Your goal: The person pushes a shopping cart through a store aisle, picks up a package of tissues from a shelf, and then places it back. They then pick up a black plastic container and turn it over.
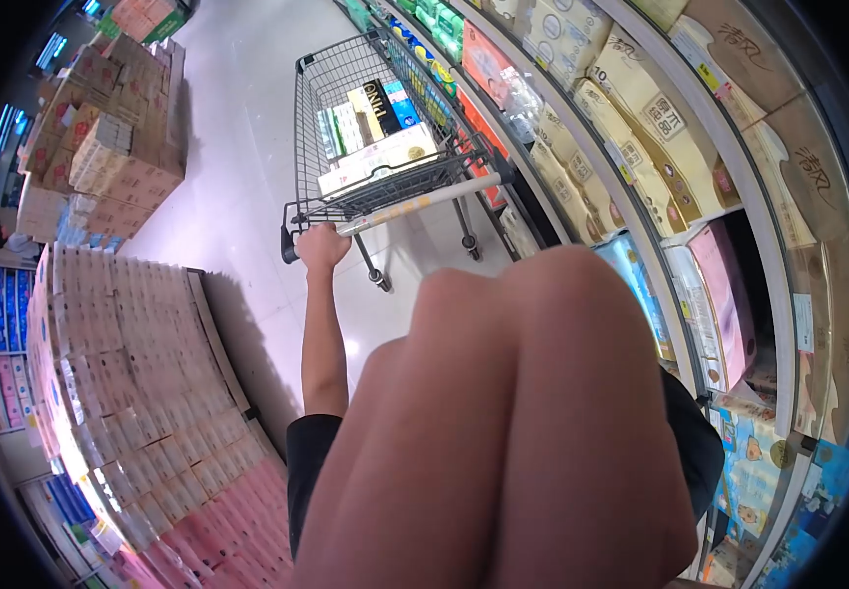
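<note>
My left hand (321, 247) is closed around the left end of the shopping cart's handle (424, 203). Inside the wire cart (307, 118) lie a black box with large lettering (376, 110), a blue pack (399, 102), a pale yellow-white box (385, 157) and green-white packs (339, 130). Very close to the camera, my right hand (532, 393) fills the lower middle of the view, its fingers bent and pressed together. The fingertips are hidden, and whatever they hold cannot be made out.
Shelves of packaged paper goods (655, 118) curve along the right side. At the lower left stands a tall stack of white and pink packs (150, 393). Cardboard boxes (120, 147) are piled farther up on the left. Pale floor (238, 128) runs between.
</note>
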`<state>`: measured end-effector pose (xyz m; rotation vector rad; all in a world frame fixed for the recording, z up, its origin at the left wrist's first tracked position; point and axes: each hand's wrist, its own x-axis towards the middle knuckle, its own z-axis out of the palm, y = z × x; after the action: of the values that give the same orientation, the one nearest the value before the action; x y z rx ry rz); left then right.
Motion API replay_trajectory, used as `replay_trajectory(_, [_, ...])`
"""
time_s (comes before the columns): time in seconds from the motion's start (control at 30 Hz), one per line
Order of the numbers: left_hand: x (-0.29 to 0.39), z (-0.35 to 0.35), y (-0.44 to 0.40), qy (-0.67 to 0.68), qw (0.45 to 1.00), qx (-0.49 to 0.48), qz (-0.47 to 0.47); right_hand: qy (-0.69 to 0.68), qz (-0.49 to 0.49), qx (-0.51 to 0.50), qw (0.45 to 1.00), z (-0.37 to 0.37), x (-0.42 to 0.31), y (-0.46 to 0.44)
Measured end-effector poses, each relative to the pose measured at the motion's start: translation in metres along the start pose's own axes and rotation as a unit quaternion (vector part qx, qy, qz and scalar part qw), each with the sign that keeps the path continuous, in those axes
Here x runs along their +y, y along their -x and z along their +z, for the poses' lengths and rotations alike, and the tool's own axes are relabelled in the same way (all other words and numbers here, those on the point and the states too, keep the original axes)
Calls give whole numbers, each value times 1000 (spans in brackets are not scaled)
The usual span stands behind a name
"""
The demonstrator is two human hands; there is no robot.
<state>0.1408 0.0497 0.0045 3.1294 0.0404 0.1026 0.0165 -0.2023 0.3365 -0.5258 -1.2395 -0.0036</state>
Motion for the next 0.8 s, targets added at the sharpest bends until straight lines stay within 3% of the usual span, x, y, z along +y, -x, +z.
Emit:
replay_trajectory(0.13, [-5, -10, -13, 28, 999, 15, -17, 8, 36, -2, 999, -12, 22, -6])
replay_trajectory(0.2, [-10, -12, -20, 71, 997, 21, 21, 8, 59, -4, 998, -14, 30, -9])
replay_trajectory(0.23, [-18, -1, -29, 91, 993, 51, 48, 28, 190, 27, 981, -26, 33, 2])
replay_trajectory(0.3, [-19, -3, -38, 58, 998, 32, 24, 31, 352, 86, 932, -73, 60, 46])
replay_trajectory(0.4, [-24, -4, -54, 33, 999, 3, -2, -89, 332, 226, 912, -126, 89, 103])
replay_trajectory(0.53, [-29, -2, -72, 27, 999, 26, 7, -169, 269, 221, 922, -156, 91, 122])
replay_trajectory(0.63, [-35, 4, -87, 6, 1000, 26, 15, -234, 210, 122, 941, -180, 95, 111])
replay_trajectory(0.8, [-43, 11, -122, -24, 1000, 8, 15, -270, 175, 103, 941, -234, 106, 104])
